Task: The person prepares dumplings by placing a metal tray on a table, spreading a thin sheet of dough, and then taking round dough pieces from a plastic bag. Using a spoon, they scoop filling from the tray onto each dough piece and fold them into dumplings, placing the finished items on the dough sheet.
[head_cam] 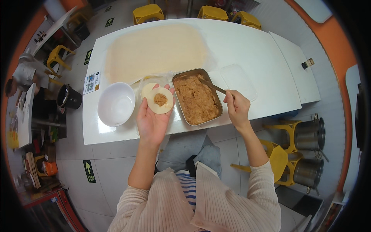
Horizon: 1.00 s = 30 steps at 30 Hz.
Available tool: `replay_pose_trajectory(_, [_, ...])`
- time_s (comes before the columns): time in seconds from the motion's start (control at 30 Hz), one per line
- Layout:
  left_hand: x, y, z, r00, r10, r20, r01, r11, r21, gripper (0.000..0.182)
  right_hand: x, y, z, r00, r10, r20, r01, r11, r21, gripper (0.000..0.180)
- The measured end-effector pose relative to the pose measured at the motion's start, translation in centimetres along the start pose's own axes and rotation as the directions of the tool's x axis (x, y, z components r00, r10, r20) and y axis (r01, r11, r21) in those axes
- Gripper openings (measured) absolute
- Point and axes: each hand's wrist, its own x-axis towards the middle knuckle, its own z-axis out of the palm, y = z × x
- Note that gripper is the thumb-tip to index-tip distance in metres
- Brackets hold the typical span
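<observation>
A round dough wrapper point(167, 109) lies across the fingers of my left hand point(153, 126), palm up, with a small mound of minced filling point(160, 99) near its middle. My right hand point(238, 108) grips the handle of a narrow utensil point(216, 87), whose tip sits in the minced filling point(195, 101) at the far side of a rectangular metal pan point(219, 114). Filling takes up most of that pan. Behind my left fingers more round wrappers point(147, 89) are partly hidden, on or in clear plastic point(161, 79). A white bowl point(116, 104) stands left of my left hand.
A pale, flour-coloured sheet point(156, 49) covers the far left of the white table point(246, 49). A clear lid point(239, 81) lies right of the pan. Yellow stools point(278, 162) and metal pots point(308, 134) stand at right. A person point(29, 74) is at another table, left.
</observation>
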Motion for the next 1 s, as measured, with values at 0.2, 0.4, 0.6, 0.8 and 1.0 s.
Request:
replay_pose_trajectory(0.2, [0.1, -0.2, -0.5, 0.999, -0.019, -0.030, 0.016, 0.994, -0.109, 0.050, -0.4, -0.5, 0.5, 0.998, 0.052, 0.046, -0.053, 0.998, 0.029, 0.013])
replay_pose_trajectory(0.4, [0.1, -0.3, -0.6, 0.999, -0.018, -0.035, 0.014, 0.995, -0.103, 0.050, -0.8, -0.6, 0.7, 0.975, 0.222, -0.010, -0.219, 0.966, 0.135, 0.015])
replay_pose_trajectory(0.6, [0.1, -0.2, -0.8, 1.000, -0.005, -0.022, 0.003, 0.997, -0.079, 0.050, -1.2, -0.4, 0.1, 0.990, 0.138, 0.021, -0.138, 0.990, 0.036, 0.017])
replay_pose_trajectory(0.8, [0.0, -0.4, -0.9, 1.000, 0.002, -0.008, -0.003, 0.999, -0.053, 0.051, -1.8, -1.0, 0.3, 0.956, 0.291, 0.042, -0.294, 0.939, 0.177, 0.021])
replay_pose_trajectory(1.0, [-0.1, -0.4, -0.9, 1.000, 0.015, -0.018, -0.016, 0.999, -0.040, 0.052, -2.1, -1.5, 0.3, 0.936, 0.349, 0.039, -0.346, 0.900, 0.265, 0.024])
